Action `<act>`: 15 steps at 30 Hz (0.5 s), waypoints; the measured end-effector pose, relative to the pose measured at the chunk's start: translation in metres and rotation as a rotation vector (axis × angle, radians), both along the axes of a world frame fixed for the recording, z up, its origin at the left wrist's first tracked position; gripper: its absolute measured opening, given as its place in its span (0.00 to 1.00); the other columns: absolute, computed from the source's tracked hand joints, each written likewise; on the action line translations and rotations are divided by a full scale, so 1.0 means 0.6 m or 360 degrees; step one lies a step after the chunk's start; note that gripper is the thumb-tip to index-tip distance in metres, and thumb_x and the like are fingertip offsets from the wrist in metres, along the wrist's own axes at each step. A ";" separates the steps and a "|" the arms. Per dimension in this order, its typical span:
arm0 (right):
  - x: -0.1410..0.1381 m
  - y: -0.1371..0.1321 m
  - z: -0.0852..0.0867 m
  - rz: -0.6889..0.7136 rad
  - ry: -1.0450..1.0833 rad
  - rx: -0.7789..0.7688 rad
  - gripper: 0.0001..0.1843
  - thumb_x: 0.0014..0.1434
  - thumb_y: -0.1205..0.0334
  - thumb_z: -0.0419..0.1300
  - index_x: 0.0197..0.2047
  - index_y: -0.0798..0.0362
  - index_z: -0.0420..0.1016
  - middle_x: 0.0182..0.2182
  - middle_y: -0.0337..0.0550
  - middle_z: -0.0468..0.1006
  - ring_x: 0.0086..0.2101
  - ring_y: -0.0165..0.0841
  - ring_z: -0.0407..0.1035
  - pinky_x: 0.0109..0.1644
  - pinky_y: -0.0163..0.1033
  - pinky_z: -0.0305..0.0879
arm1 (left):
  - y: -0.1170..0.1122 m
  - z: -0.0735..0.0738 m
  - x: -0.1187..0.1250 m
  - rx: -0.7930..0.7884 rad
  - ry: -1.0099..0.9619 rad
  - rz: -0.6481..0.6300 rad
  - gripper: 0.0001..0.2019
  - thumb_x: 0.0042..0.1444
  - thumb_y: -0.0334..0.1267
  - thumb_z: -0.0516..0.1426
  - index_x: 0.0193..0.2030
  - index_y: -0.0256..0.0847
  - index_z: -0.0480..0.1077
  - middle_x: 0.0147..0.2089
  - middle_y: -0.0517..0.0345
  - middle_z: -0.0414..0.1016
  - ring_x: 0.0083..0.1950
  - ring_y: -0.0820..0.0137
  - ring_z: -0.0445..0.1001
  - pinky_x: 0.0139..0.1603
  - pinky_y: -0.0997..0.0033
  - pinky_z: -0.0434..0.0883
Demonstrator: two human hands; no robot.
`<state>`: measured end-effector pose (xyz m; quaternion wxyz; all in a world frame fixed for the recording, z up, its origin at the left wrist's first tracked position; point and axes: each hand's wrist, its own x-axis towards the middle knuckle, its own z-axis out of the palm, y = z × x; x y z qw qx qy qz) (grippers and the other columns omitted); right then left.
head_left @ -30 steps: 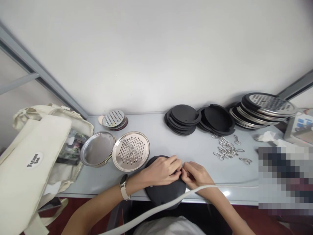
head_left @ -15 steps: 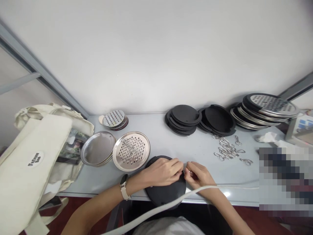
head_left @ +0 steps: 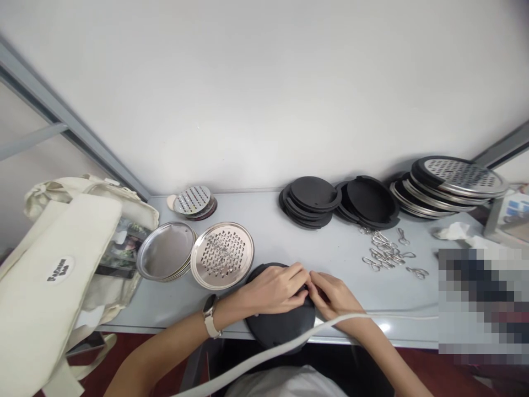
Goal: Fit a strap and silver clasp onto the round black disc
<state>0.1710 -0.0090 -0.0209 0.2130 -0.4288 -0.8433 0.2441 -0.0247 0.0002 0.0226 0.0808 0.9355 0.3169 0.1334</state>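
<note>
A black round plastic disc (head_left: 275, 326) rests at the table's front edge, tilted over it. My left hand (head_left: 275, 289) lies across the top of this disc, its fingers curled and closed at the right rim. At that rim my right hand (head_left: 330, 295) is pinched shut, its fingertips touching those of my left. A wire clip showed between the right fingers a moment ago; now the fingers hide it. Just left of the disc lies a round metal grater plate (head_left: 223, 255), overlapping a stack of plain metal plates (head_left: 165, 251).
Several loose wire clips (head_left: 384, 253) lie right of centre. Behind them are black disc stacks (head_left: 312, 196) and assembled graters (head_left: 458, 179). Small grater discs (head_left: 193, 200) sit back left. A cream bag (head_left: 61, 275) stands left; a white cable (head_left: 289, 344) crosses in front.
My right hand has moved slightly left and up, so its fingertips now meet my left fingers at the disc's rim. The metal glint in its fingers is now hidden.
</note>
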 end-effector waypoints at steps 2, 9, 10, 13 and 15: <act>0.000 0.000 -0.001 -0.0001 -0.0004 -0.0011 0.12 0.64 0.64 0.46 0.29 0.51 0.60 0.22 0.38 0.66 0.24 0.30 0.61 0.29 0.35 0.57 | 0.000 0.000 0.000 -0.0004 0.0003 0.0005 0.07 0.63 0.38 0.47 0.39 0.37 0.60 0.39 0.55 0.66 0.33 0.70 0.71 0.30 0.69 0.68; 0.002 -0.003 -0.003 -0.0001 -0.0001 0.0034 0.10 0.63 0.65 0.47 0.29 0.51 0.60 0.22 0.37 0.65 0.23 0.30 0.60 0.28 0.35 0.56 | -0.002 0.002 0.001 -0.0035 0.0030 0.0060 0.07 0.63 0.39 0.48 0.41 0.38 0.60 0.39 0.55 0.66 0.34 0.69 0.71 0.31 0.70 0.68; 0.002 -0.003 -0.003 -0.0005 0.0004 0.0062 0.10 0.63 0.66 0.47 0.29 0.51 0.60 0.21 0.37 0.64 0.23 0.29 0.60 0.28 0.35 0.56 | -0.002 0.002 0.001 -0.0041 0.0027 0.0068 0.07 0.62 0.39 0.48 0.41 0.39 0.60 0.39 0.55 0.66 0.34 0.70 0.71 0.31 0.70 0.68; 0.002 -0.003 -0.003 -0.0007 0.0026 0.0136 0.10 0.61 0.67 0.47 0.28 0.51 0.59 0.21 0.36 0.63 0.22 0.29 0.59 0.27 0.34 0.55 | -0.002 0.002 0.002 -0.0054 0.0012 0.0084 0.06 0.62 0.39 0.49 0.41 0.39 0.60 0.40 0.56 0.66 0.34 0.70 0.71 0.31 0.70 0.68; 0.002 -0.003 -0.004 -0.0003 0.0032 0.0182 0.10 0.61 0.67 0.47 0.27 0.51 0.59 0.20 0.36 0.62 0.22 0.29 0.58 0.27 0.34 0.54 | -0.001 0.001 0.002 -0.0054 0.0009 0.0099 0.06 0.61 0.39 0.49 0.41 0.39 0.60 0.40 0.56 0.67 0.34 0.70 0.71 0.31 0.70 0.68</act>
